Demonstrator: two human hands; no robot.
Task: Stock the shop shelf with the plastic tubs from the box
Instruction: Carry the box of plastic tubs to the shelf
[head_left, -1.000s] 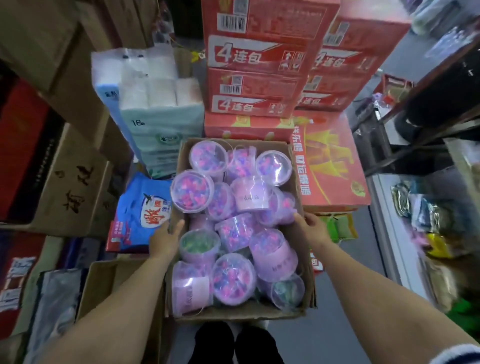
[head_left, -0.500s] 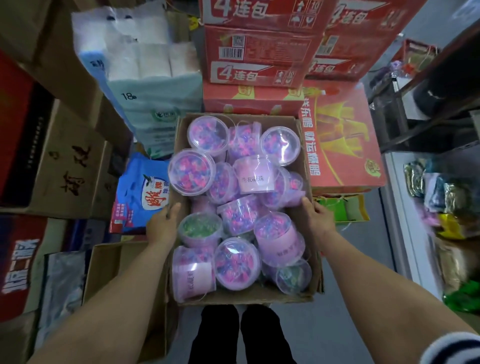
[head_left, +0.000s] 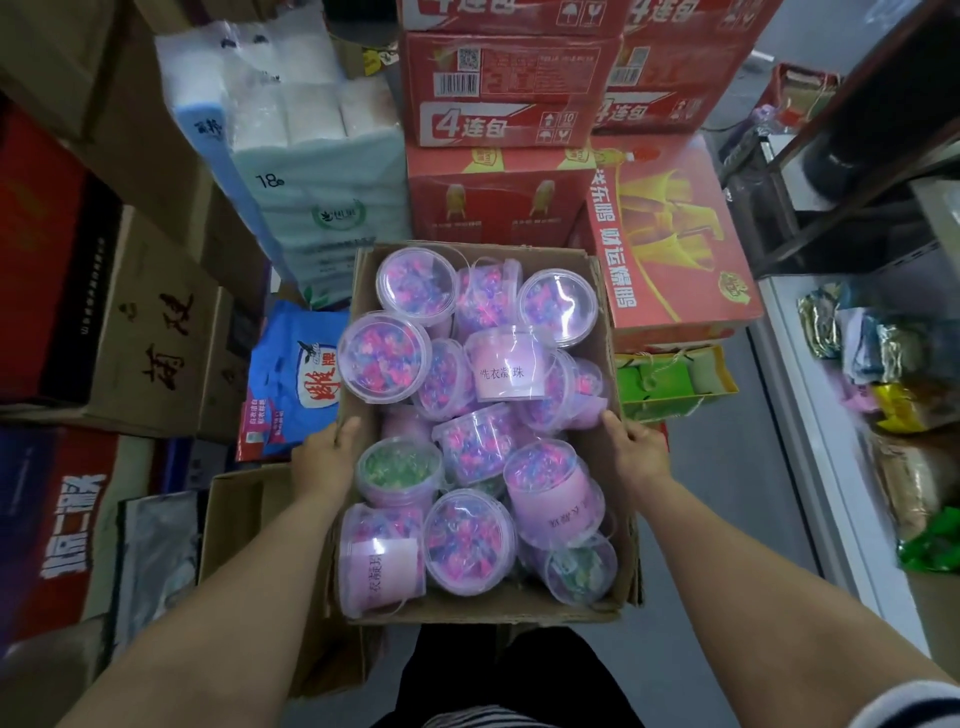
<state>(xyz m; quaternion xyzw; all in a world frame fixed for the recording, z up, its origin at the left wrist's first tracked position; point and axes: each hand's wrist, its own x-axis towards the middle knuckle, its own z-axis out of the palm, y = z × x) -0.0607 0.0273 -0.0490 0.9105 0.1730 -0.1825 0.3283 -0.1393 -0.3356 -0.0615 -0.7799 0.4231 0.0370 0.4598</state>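
Box (head_left: 597, 332) nearer, between both hands' fingers (head_left: 347, 428).

There is one view only, from a camera on the person's head, facing forward and steeply down. It sits close over the open cardboard box (head_left: 602, 332) at centre. Stacked red cartons (head_left: 498, 88) fill the far side, a shelf (head_left: 810, 395) the right edge.
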